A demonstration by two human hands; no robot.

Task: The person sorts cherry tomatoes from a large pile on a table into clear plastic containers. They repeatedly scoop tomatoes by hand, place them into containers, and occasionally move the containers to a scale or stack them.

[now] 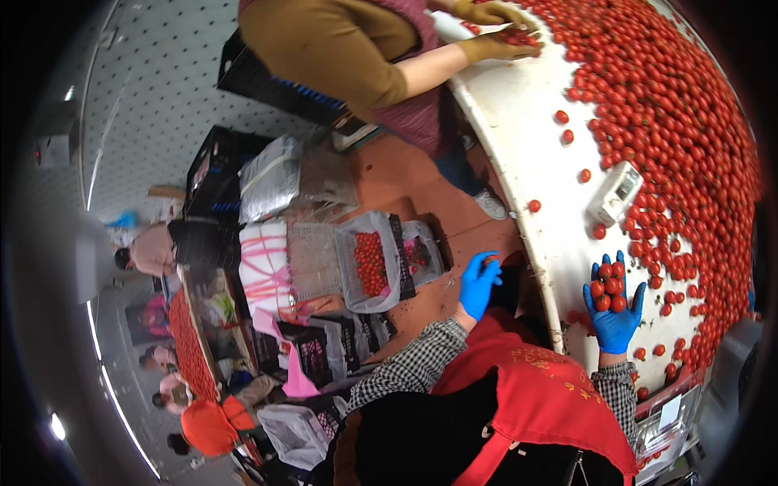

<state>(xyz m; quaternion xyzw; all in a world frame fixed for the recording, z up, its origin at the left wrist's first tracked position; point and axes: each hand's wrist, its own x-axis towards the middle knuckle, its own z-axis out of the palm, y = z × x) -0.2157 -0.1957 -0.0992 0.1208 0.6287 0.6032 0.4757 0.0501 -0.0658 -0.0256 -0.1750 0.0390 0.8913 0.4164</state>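
My left hand (479, 287), in a blue glove, is off the table's edge with a small dark red item, apparently a cherry tomato (490, 260), at its fingertips. Over the white table (547, 243), my right hand (615, 325), gloved in blue too, lies palm up with fingers spread. Several cherry tomatoes (609, 285) rest on that palm and its fingers. Beyond it, a large heap of cherry tomatoes (674, 140) covers the table's far side, with loose ones scattered nearer. A small white device with a display (616, 193) lies at the heap's near edge.
A co-worker's yellow-gloved hands (501, 45) hold tomatoes at the table's upper end. Behind the table edge (516, 194), a lined crate (369, 264) contains tomatoes. Stacked black crates (316, 352) and a lined bin (295, 431) stand left. At lower right is a metal-framed machine (665, 431).
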